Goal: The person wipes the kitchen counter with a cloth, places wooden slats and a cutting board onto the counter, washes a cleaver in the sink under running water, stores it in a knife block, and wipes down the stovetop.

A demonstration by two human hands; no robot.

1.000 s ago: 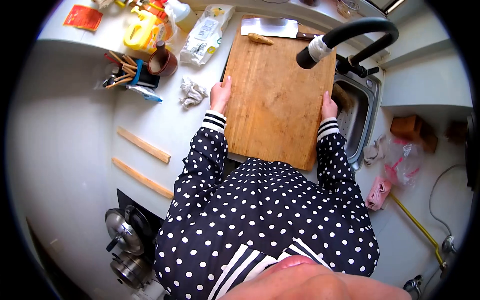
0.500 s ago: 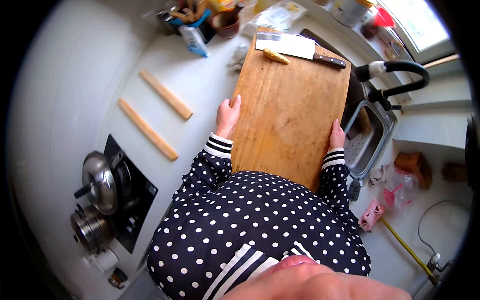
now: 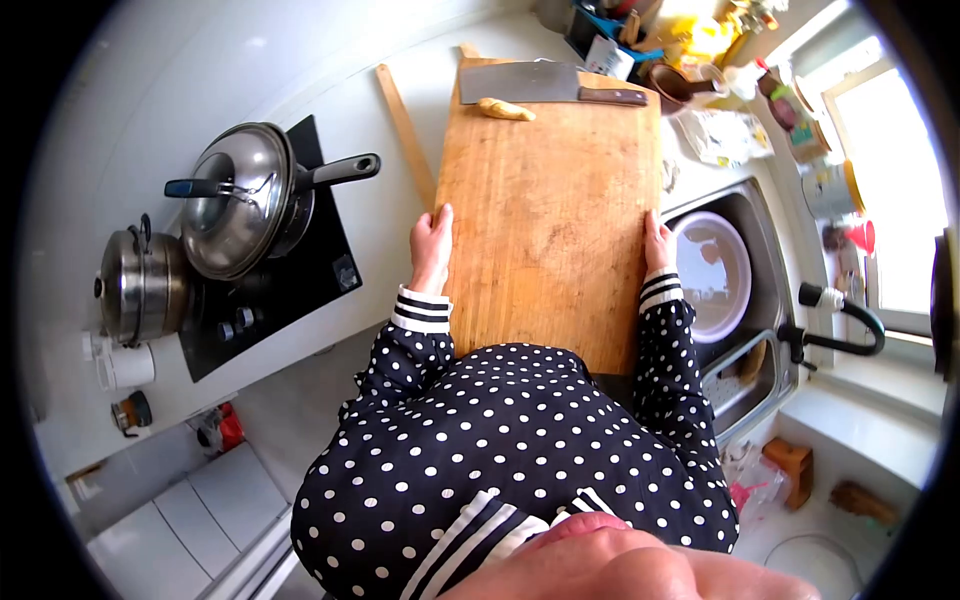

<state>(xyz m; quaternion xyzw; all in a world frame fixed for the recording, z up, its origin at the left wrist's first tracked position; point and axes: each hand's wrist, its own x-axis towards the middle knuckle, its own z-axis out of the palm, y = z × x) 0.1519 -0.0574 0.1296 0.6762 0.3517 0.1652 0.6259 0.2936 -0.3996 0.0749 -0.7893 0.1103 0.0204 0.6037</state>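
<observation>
A large wooden cutting board (image 3: 550, 220) is held between my two hands in front of my body. My left hand (image 3: 431, 245) grips its left edge, thumb on top. On the opposite edge, my right hand (image 3: 658, 243) has hold of the board; the fingers of both hands are hidden underneath. Across the far end lies a cleaver (image 3: 520, 83), its wide blade to the left and its dark handle (image 3: 612, 96) to the right. A knobbly, yellowish-brown piece of root (image 3: 506, 109) rests on the board just below the blade.
Left are a black cooktop (image 3: 325, 262), a lidded wok (image 3: 232, 200) and a steel pot (image 3: 140, 285). A wooden strip (image 3: 407, 135) lies on the counter beside the board. Right, the sink (image 3: 770, 235) holds a white basin (image 3: 712, 275), with a black faucet (image 3: 840, 320) beside it.
The view has turned toward the cooktop, and the board has swung left with my body over the wooden strips, covering most of one. Both hands keep their grip; cleaver and root stay on it.
</observation>
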